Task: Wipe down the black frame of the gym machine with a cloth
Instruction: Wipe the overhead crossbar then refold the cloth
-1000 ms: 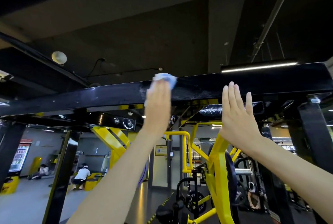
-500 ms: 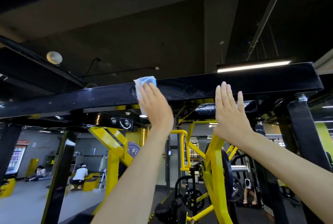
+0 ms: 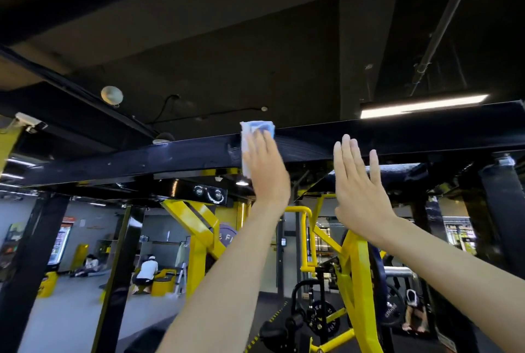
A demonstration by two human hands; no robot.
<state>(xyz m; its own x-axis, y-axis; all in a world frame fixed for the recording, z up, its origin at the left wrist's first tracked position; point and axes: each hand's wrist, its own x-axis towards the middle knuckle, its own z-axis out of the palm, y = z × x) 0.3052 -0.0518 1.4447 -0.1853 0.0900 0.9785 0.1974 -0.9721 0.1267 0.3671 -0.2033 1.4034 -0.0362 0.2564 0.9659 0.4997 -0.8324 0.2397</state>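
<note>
L hand [image 3: 265, 166]: fingers [image 3: 260, 143] straight, close together, flat against blue-white cloth [image 3: 257, 128], pressing it onto front face of black frame [image 3: 142, 160] overhead crossbeam. Cloth folded; top edge sticks up above beam, lower edge hangs below it beside the palm.

R hand [image 3: 360, 190]: raised, palm fwd, fingers straight and slightly spread, holding nothing. Tips overlap beam's lower edge; contact w/ beam can't be told.

Beam glossy, streaky sheen just R of cloth.

Room: dark ceiling, strip light [image 3: 423, 105] above beam, black uprights, yellow machine arms [image 3: 355, 264]. Bkgd: person crouching [image 3: 146, 270] on grey floor.
</note>
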